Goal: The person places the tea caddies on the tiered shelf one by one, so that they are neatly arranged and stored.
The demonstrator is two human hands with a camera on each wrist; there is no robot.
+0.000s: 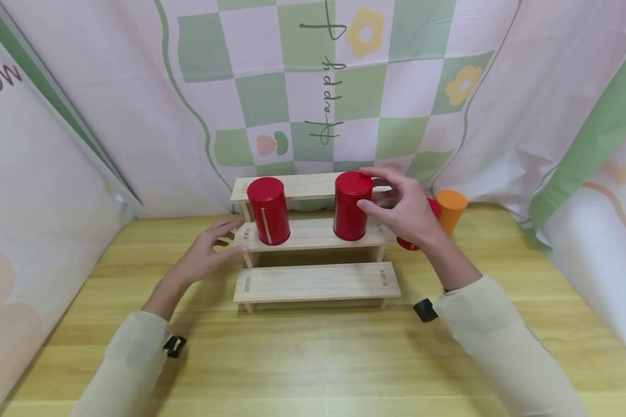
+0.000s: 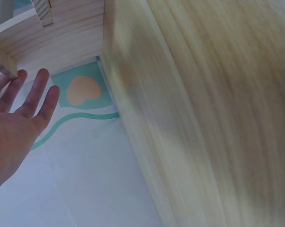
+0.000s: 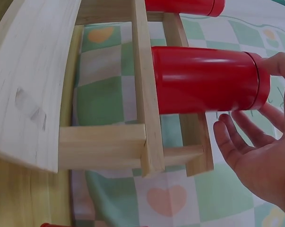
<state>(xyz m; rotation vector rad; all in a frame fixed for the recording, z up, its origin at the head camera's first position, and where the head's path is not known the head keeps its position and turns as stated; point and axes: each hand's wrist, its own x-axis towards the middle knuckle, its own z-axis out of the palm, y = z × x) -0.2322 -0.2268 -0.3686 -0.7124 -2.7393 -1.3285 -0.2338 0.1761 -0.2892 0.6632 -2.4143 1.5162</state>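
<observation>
A three-step wooden shelf stands on the table. On its middle step, a red canister stands upright toward the right. My right hand has its thumb and index finger at this canister's lid, and the other fingers sit apart from its side in the right wrist view. A second red canister stands upright on the same step, at the left. Beside the shelf's left end is my left hand, fingers fairly straight, with fingertips right at the wooden edge.
Right of the shelf, behind my right wrist, stand a partly hidden red canister and an orange cylinder. A checked curtain hangs close behind the shelf. Fabric walls flank the wooden table.
</observation>
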